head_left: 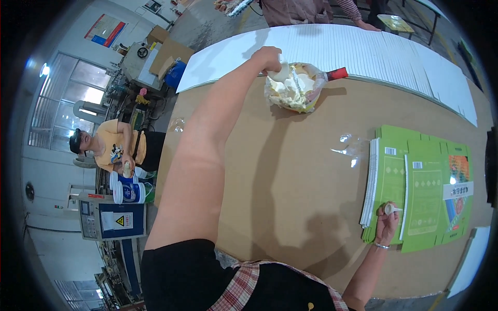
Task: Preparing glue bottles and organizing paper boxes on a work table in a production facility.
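My left hand [267, 58] is stretched far forward, its fingers closed on a smooth white piece [281, 71] whose kind I cannot make out. That piece is at the rim of a plastic-lined tub of white paste [295, 90]. A red handle [337, 73] sticks out of the tub's right side. At the right, my right hand [386, 223] is closed around a small white bottle with a pointed nozzle [390, 209]. It rests over the near left part of a stack of flat green printed carton sheets [425, 197], with white edges showing at its left.
The brown board tabletop [306, 171] carries strips of clear tape [350, 147]. A row of overlapping white sheets [332, 49] lines the far edge. Across it stands a person in a brown apron [295, 11]. Another person [119, 145] stands at the left near paint-type buckets [129, 192] and machines.
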Action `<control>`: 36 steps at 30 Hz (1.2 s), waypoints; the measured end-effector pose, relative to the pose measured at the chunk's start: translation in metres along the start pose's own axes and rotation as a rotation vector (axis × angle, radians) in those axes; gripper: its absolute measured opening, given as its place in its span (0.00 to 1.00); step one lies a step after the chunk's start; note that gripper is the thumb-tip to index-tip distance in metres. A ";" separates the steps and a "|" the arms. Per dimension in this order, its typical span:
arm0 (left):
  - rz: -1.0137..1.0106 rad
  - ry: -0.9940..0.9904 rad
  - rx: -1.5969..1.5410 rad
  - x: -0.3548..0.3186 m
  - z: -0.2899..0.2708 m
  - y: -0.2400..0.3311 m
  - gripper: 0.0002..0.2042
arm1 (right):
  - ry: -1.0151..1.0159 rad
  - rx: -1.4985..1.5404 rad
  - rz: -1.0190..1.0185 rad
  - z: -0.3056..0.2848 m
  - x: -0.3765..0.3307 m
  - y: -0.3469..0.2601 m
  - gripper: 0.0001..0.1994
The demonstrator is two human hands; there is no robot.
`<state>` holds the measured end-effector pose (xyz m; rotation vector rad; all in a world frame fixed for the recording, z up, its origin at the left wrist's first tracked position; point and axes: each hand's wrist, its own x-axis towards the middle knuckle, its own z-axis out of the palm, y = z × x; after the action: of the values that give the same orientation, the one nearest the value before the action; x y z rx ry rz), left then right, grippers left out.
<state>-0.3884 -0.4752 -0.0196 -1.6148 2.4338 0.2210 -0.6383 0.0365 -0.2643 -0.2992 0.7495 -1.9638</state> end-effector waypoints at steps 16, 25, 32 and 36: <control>0.012 -0.009 0.021 0.001 0.000 -0.002 0.30 | 0.040 -0.009 -0.011 0.010 0.000 -0.002 0.22; 0.021 -0.034 0.026 -0.003 -0.005 0.005 0.30 | 0.039 0.000 -0.003 0.009 0.000 -0.003 0.21; 0.019 -0.004 -0.013 -0.005 -0.004 0.003 0.30 | 0.000 -0.006 -0.008 0.007 0.002 -0.002 0.21; 0.000 -0.038 -0.001 -0.008 -0.004 0.008 0.30 | 0.004 -0.022 -0.009 0.010 0.000 -0.004 0.21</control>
<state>-0.3931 -0.4657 -0.0134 -1.5965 2.4057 0.2506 -0.6359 0.0342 -0.2542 -0.3123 0.7743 -1.9664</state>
